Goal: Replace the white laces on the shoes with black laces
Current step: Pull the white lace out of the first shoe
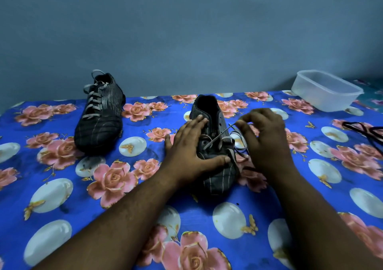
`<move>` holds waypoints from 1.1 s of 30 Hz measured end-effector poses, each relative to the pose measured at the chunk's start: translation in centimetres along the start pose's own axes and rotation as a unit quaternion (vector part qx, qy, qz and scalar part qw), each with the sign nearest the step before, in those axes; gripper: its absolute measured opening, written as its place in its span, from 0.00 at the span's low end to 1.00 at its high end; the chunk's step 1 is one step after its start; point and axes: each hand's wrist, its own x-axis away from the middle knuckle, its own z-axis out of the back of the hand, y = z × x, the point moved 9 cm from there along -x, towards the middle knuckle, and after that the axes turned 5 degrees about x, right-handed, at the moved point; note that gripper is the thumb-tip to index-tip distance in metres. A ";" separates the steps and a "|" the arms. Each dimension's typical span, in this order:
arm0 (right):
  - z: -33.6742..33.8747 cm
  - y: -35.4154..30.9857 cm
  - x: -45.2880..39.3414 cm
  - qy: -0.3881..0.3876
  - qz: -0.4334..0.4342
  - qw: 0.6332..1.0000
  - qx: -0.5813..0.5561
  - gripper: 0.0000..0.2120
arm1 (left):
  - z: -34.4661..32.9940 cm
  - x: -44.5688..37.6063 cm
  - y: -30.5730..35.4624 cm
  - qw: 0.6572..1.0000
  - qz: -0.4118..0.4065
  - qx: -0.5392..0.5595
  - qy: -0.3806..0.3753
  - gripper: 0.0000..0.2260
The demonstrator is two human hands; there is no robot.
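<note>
White flat lace [217, 140] hangs half-loosened from the dark striped shoe [213, 145] at centre. Left hand [186, 149] presses flat on this shoe, fingers straight; right hand [267, 139] pinches the lace's end. Second laced shoe [99, 114] sits at ten o'clock, black laces [364, 128] at three, clear plastic tub [325, 90] at two.

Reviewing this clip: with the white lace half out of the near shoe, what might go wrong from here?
1. The right hand pinches the white lace and pulls it taut; loose loops beside the near shoe could snag or knot in an eyelet.
2. The left hand only presses flat on the shoe, so a hard tug might slide it on the floral cloth.
3. The black laces lie at the right edge, possibly awkward to reach.
</note>
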 end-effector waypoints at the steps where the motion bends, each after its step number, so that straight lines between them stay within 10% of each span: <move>1: 0.7 0.9 -0.2 0.023 -0.024 0.999 -0.006 0.08 | 0.0 0.0 0.0 1.000 0.001 0.000 -0.001 0.51; 5: 1.2 3.1 -0.1 0.027 -0.102 0.994 0.018 0.09 | 0.0 0.1 0.0 1.000 0.001 0.002 -0.003 0.51; 15: -2.8 -3.8 2.0 -0.135 0.101 0.985 0.029 0.11 | 0.1 0.1 0.2 1.000 0.003 0.006 0.004 0.50; 27: 1.7 0.8 -0.2 0.052 -0.032 0.994 -0.092 0.02 | 0.1 0.0 0.1 1.000 0.001 -0.002 -0.001 0.52; 33: -0.1 1.3 0.2 -0.012 -0.066 0.998 -0.010 0.10 | 0.1 0.1 0.2 1.000 0.003 -0.002 -0.004 0.51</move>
